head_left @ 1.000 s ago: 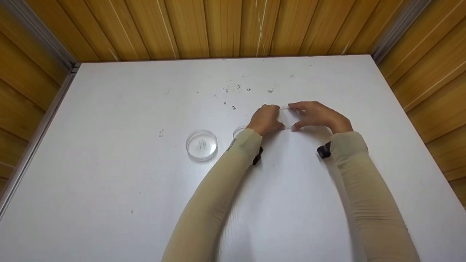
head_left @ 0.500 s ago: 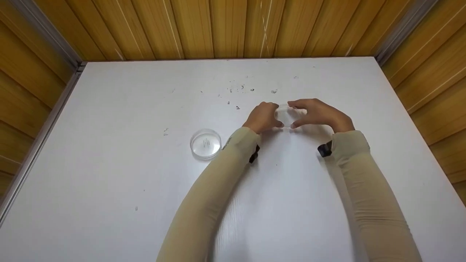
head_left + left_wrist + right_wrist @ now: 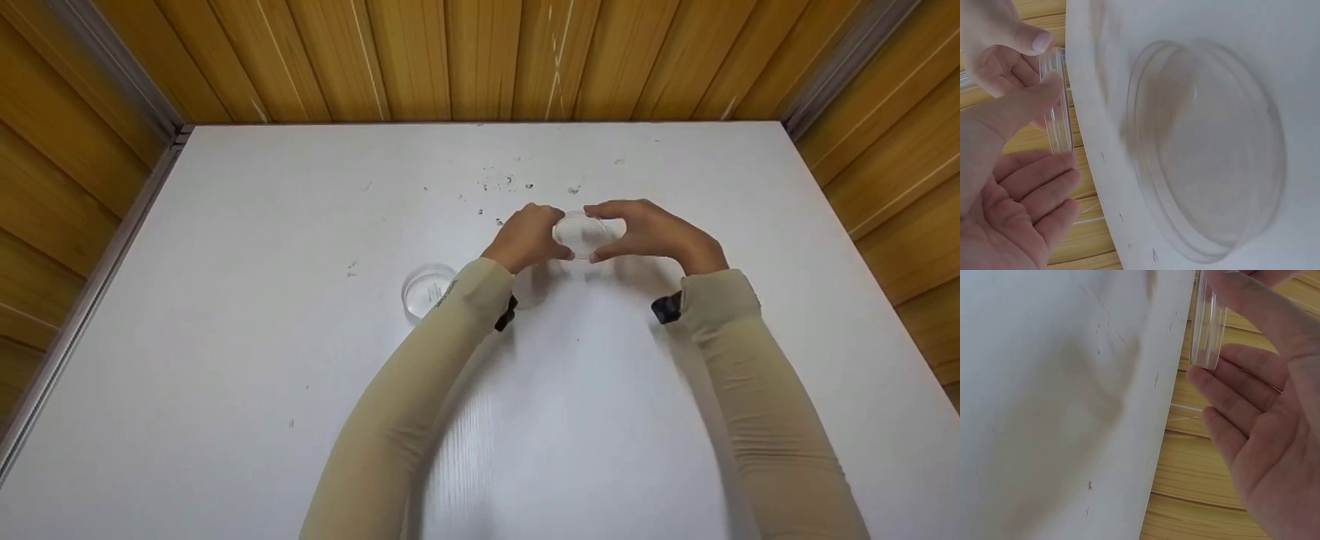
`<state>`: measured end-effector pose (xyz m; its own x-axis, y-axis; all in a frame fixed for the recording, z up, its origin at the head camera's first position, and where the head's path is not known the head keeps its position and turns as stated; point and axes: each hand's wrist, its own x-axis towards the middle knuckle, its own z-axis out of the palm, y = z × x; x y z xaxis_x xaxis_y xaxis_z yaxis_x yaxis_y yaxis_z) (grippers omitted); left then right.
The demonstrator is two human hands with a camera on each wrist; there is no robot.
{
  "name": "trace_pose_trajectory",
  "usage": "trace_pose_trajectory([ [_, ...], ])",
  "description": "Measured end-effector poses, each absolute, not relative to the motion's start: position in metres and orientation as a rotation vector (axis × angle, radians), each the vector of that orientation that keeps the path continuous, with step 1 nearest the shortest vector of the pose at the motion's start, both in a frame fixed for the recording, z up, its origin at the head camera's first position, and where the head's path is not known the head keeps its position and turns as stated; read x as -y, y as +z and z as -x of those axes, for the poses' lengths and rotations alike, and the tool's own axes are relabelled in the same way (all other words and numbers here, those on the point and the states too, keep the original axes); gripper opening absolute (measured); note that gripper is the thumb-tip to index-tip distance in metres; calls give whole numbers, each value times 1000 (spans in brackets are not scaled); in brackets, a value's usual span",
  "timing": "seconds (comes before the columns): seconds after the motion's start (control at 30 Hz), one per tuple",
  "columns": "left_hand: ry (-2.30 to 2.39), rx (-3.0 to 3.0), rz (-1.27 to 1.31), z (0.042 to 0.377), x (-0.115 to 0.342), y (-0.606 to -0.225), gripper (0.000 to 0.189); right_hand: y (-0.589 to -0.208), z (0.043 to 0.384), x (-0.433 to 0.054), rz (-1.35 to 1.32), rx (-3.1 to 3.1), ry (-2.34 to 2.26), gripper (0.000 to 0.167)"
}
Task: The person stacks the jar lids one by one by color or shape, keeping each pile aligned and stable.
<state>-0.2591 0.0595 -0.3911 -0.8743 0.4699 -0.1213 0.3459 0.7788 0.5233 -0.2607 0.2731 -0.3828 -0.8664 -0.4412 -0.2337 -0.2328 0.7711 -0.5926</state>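
Both hands hold one clear, round petri dish (image 3: 579, 235) between them, raised above the white table. My left hand (image 3: 527, 236) grips its left side between thumb and fingers, and my right hand (image 3: 654, 235) grips the right side the same way. Seen edge-on in the left wrist view, the held dish (image 3: 1059, 126) shows stacked rims. Below the left wrist, a second clear petri dish (image 3: 1213, 152) sits on the table, mostly covered by the left arm in the head view. A third petri dish (image 3: 426, 291) with small print lies further left, partly behind the left sleeve.
The white table (image 3: 300, 225) has small dark marks and scuffs beyond the hands. Yellow wood-look panels (image 3: 480, 60) stand along its back and sides. Grey metal posts (image 3: 112, 67) mark the back corners.
The held petri dish has risen off the table and shifted left with both hands. The left forearm has swung left and now covers part of the printed dish.
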Motion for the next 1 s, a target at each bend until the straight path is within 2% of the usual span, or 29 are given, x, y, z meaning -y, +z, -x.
trace_pose_trajectory([
  [1.0, 772, -2728, -685, 235, -11, -388, 65, -384, 243, -239, 812, -2607, -842, 77],
])
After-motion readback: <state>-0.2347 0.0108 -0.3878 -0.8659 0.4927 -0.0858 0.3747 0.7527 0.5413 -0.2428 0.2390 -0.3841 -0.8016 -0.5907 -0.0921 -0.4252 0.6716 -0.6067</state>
